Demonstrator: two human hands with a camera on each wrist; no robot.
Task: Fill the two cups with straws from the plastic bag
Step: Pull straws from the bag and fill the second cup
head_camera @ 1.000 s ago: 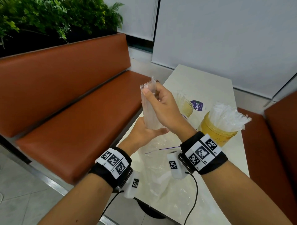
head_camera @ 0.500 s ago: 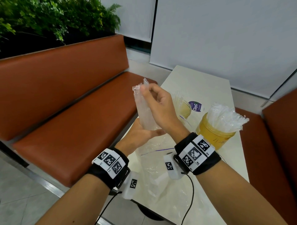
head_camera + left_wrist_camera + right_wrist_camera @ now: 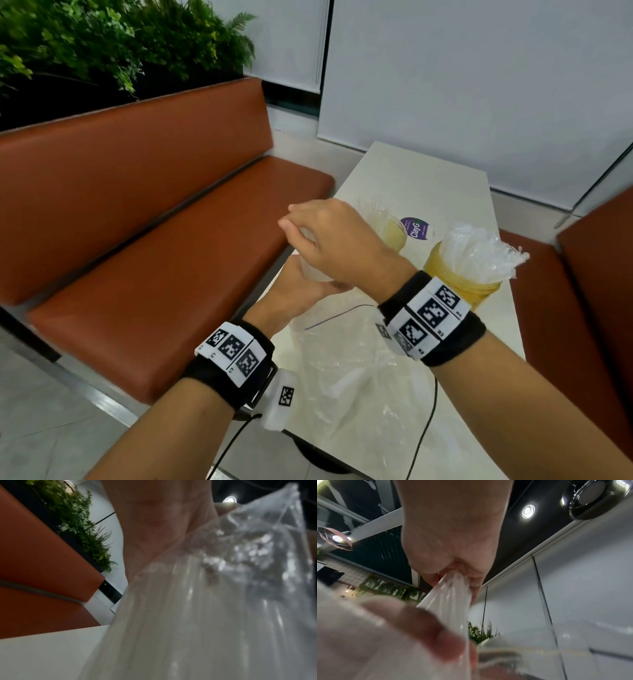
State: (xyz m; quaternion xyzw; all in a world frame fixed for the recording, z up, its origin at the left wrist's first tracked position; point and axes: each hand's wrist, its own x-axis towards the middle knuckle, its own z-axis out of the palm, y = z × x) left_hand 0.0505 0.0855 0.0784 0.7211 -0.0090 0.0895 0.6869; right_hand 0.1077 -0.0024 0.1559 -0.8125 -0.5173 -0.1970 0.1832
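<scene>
1. The right hand (image 3: 337, 240), at frame centre in the head view, pinches the top of a bundle of straws (image 3: 313, 270); its fingertips (image 3: 436, 580) close round the clear tubes.
2. The left hand (image 3: 301, 291), just below, curls round the bundle's lower end, which is sheathed in thin crinkled film.
3. The plastic bag (image 3: 349, 370) lies slack and glossy on the bench (image 3: 411, 178), lower centre.
4. Progress, as I judge it: the yellow cup (image 3: 455, 284) at right is packed with wrapped straws; the far cup (image 3: 394, 233), behind the right hand, holds only a few, so it remains to be filled.
5. Both cups are translucent, round and upright.
</scene>
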